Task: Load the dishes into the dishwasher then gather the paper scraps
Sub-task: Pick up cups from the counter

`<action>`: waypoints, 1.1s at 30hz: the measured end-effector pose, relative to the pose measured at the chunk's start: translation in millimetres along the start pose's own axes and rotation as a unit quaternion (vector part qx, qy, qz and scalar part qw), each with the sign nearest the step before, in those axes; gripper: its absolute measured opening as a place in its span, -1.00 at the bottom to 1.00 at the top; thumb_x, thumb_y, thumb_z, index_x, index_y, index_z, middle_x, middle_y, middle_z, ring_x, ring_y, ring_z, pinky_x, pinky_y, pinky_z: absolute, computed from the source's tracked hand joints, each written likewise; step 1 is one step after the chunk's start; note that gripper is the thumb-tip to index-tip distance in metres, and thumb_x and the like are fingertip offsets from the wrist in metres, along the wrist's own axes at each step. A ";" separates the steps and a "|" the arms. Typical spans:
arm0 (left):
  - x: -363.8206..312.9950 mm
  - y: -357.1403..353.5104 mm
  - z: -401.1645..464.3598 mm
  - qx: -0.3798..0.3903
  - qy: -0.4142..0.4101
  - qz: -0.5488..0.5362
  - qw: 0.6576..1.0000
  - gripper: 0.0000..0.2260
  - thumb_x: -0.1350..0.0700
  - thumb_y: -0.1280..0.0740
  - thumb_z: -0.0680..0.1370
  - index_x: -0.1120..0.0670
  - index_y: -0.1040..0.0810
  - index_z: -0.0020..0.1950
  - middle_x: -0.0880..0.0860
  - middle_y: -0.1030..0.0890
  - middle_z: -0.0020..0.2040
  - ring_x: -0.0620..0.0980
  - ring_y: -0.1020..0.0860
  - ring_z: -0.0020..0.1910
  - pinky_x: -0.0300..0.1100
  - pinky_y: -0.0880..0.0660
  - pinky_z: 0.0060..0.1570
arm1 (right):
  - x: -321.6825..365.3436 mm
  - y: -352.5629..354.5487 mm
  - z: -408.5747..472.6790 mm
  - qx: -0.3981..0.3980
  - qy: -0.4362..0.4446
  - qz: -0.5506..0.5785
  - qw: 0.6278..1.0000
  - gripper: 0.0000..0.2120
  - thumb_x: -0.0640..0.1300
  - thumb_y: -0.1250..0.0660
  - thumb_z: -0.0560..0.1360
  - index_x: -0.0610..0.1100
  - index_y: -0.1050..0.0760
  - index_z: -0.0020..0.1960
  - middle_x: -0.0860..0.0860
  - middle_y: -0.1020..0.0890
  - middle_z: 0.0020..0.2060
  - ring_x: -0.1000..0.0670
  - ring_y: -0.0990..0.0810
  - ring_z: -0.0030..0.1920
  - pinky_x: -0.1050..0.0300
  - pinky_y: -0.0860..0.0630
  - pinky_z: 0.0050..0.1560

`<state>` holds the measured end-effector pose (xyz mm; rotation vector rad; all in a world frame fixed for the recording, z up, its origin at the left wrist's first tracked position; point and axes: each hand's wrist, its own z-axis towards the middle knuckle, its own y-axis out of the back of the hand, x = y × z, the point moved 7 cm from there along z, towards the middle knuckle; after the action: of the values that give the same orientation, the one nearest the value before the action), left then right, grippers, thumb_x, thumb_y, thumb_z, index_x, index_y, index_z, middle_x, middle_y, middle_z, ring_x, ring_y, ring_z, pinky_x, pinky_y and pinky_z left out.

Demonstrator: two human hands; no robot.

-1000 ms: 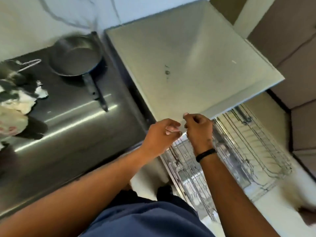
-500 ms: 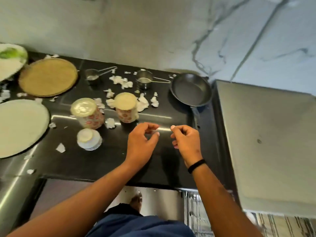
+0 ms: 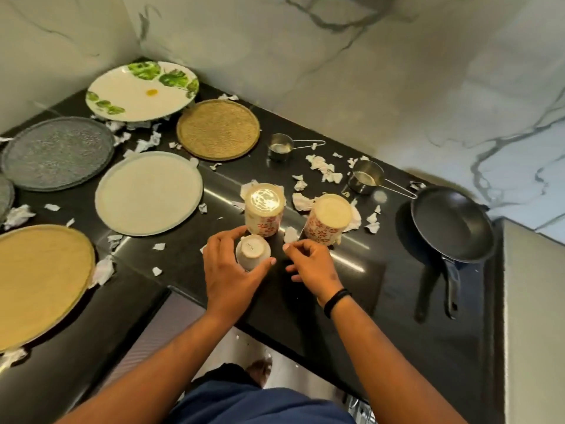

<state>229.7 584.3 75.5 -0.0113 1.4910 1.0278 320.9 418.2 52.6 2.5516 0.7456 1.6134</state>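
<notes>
Your left hand [image 3: 227,267] is cupped round the small white upturned bowl [image 3: 252,251] on the black glossy countertop [image 3: 351,289], thumb and fingers curled about its sides, index finger reaching up toward the floral cup behind it. Your right hand [image 3: 312,266] hovers just right of that bowl w/ fingers loosely curled, holding nothing; index and thumb tips sit near a white paper scrap [image 3: 290,234] but I can't tell if they touch it.

Taking the small bowl as the landmark: directly behind it stands an upturned cream cup w/ red flower print [image 3: 264,209], and behind-right a second floral cup [image 3: 328,220], also base-up. Torn white paper bits [image 3: 324,171] lie scattered behind and around both cups (more of them left of the bowl, between the plates).

Further behind the bowl are two small steel measuring cups w/ wire handles [image 3: 279,147] [image 3: 365,176]. Far right of it rests a black non-stick frying pan [image 3: 452,223], handle pointing toward you.

Left of the bowl: a pale grey round plate [image 3: 149,192], a tan plate [image 3: 36,283] nearer you, a dark grey textured plate [image 3: 56,153], a woven golden round mat-like plate [image 3: 218,129], and a white plate w/ green leaf print [image 3: 142,90] in the corner by the marble wall [image 3: 336,56].
</notes>
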 end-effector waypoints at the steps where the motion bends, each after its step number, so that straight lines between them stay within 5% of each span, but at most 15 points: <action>1: 8.4 -3.4 0.4 0.020 0.014 -0.010 1.000 -0.29 -0.04 -0.67 0.27 0.04 -0.48 0.35 -0.02 -0.48 0.23 -0.07 -0.43 0.24 -0.09 -0.44 0.24 | -1.1 -6.5 3.0 0.006 0.001 -0.008 1.000 -0.92 0.01 -0.39 0.56 0.01 -0.58 -0.04 0.03 -0.67 -0.12 -0.04 -0.68 -0.10 -0.06 -0.65 -0.05; 9: 29.1 -17.6 3.6 0.050 0.046 -0.019 0.997 -0.29 0.04 -0.65 0.31 0.03 -0.48 0.41 0.00 -0.55 0.28 -0.07 -0.51 0.26 -0.05 -0.51 0.25 | 2.4 -34.4 14.7 0.026 0.033 -0.068 0.997 -0.79 0.01 -0.35 0.58 -0.03 -0.65 0.14 0.06 -0.71 -0.03 0.02 -0.69 -0.02 -0.14 -0.63 0.10; 19: 2.6 -16.9 -4.4 0.063 -0.016 -0.078 0.995 -0.36 0.07 -0.65 0.28 0.04 -0.51 0.32 -0.04 -0.55 0.17 -0.15 -0.54 0.16 -0.32 -0.49 0.12 | 9.6 -6.3 -6.9 -0.027 0.094 0.014 0.995 -0.87 0.05 -0.39 0.57 0.03 -0.64 -0.10 0.08 -0.71 -0.14 0.07 -0.67 -0.07 -0.08 -0.65 0.03; 25: -44.0 -50.0 -30.4 0.214 -0.100 -0.136 0.962 -0.36 -0.01 -0.53 0.28 0.05 -0.50 0.34 -0.07 -0.56 0.21 -0.16 -0.54 0.24 -0.34 -0.48 0.17 | -14.6 39.6 -33.2 -0.032 0.050 0.068 0.996 -0.77 0.07 -0.44 0.52 -0.09 -0.65 0.03 0.00 -0.72 -0.05 0.00 -0.70 0.01 -0.14 -0.64 0.08; 33: -121.8 -120.4 -109.3 0.395 -0.183 -0.176 0.883 -0.37 0.11 -0.50 0.28 0.04 -0.52 0.36 -0.07 -0.58 0.21 -0.07 -0.58 0.21 -0.06 -0.56 0.17 | -82.1 145.8 -128.0 -0.148 -0.018 0.195 0.969 -0.69 -0.09 -0.46 0.52 -0.29 -0.58 0.13 -0.17 -0.70 0.00 -0.12 -0.70 0.02 -0.14 -0.67 0.00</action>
<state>238.8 381.6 87.0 0.4539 1.3896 0.0685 237.5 227.1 82.5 2.6007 -0.0149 1.6132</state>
